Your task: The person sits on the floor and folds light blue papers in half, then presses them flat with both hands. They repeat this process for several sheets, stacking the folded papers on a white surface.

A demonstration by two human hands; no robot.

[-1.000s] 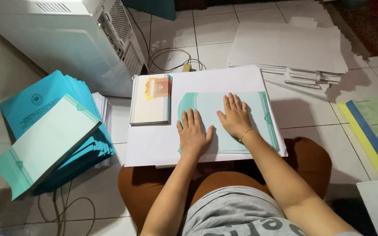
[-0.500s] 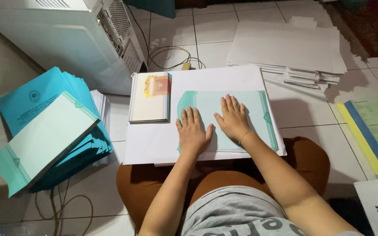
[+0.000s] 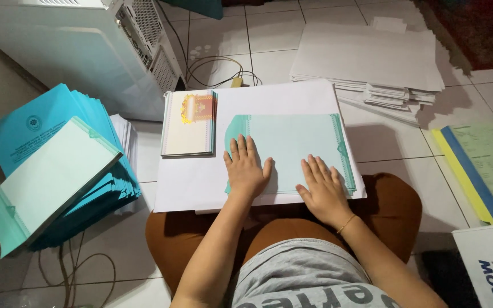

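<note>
Pressing flat (fingers spread, gripping nothing) — left hand (image 3: 247, 169), right hand (image 3: 322, 191) on pale green folder (image 3: 292, 142), booklet (image 3: 189, 122) beside, blue folder stack (image 3: 58, 165) left

A pale teal folder (image 3: 292, 151) with darker teal patterned borders along its left and right edges lies flat and closed, landscape, on a large white board (image 3: 201, 182), toward the board's right side, with both hands pressed on its near half.

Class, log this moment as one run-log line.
left hand: flat on pale green sheet | right hand: flat on same sheet | sheet on white board | booklet stack beside
</note>
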